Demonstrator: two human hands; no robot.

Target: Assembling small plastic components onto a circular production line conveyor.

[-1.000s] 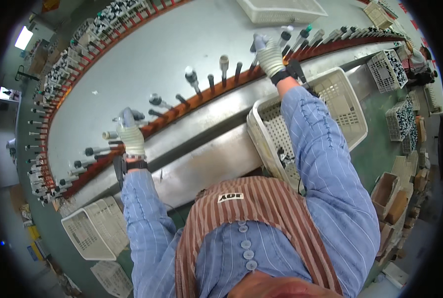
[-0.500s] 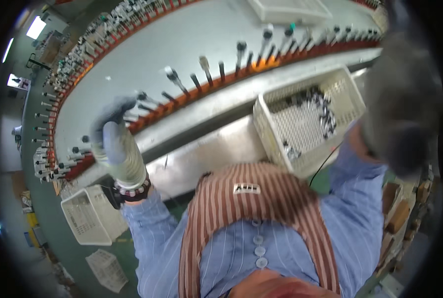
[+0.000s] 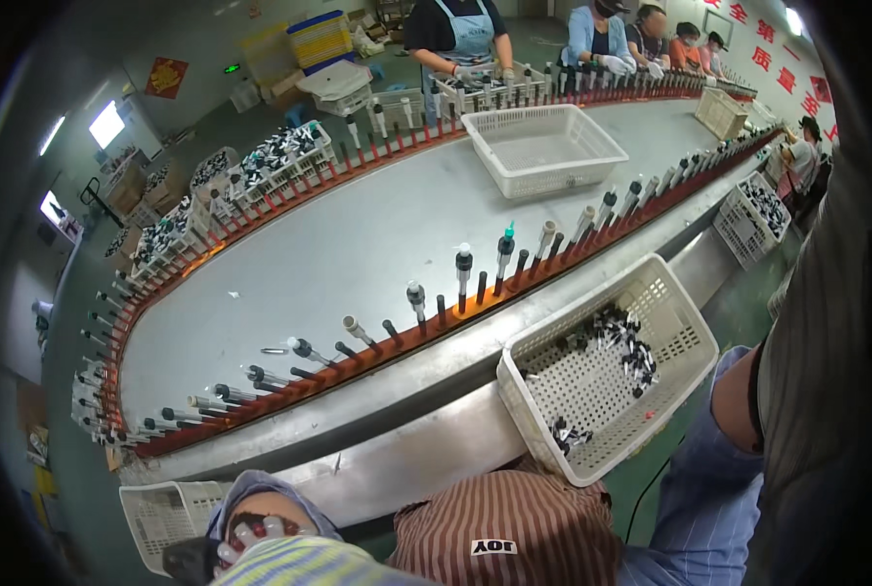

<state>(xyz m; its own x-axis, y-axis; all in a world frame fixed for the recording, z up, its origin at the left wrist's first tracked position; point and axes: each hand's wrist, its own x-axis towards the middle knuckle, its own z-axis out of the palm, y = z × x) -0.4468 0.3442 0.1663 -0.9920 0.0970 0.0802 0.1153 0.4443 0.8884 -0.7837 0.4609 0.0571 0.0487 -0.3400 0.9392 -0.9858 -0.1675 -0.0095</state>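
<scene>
My left hand [image 3: 304, 564] is at the lower edge, close to the camera. Only its yellow-and-blue striped glove cuff shows, next to a wrist with a beaded bracelet [image 3: 252, 532]. On the right, my right hand [image 3: 815, 322] is raised very near the camera, a dark striped glove cuff filling that side. The fingers of both hands are out of sight. Ahead runs an orange-brown conveyor track [image 3: 436, 339] with upright pegs, several carrying black-and-white cylindrical parts [image 3: 463, 269]. In front of me a white perforated basket [image 3: 553, 366] holds small black-and-silver parts [image 3: 639, 356].
Another white basket [image 3: 543, 181] stands on the grey table [image 3: 358, 249] inside the track loop. A metal ledge [image 3: 411, 449] runs along my side, and a white crate [image 3: 157, 527] sits at lower left. Across the track stands a person in a blue apron [image 3: 465, 39]; more co-workers sit farther right.
The view has tipped up, bringing the far side and co-workers into sight. My left hand has left the pegs and come in close to the camera; my right hand remains raised close by.
</scene>
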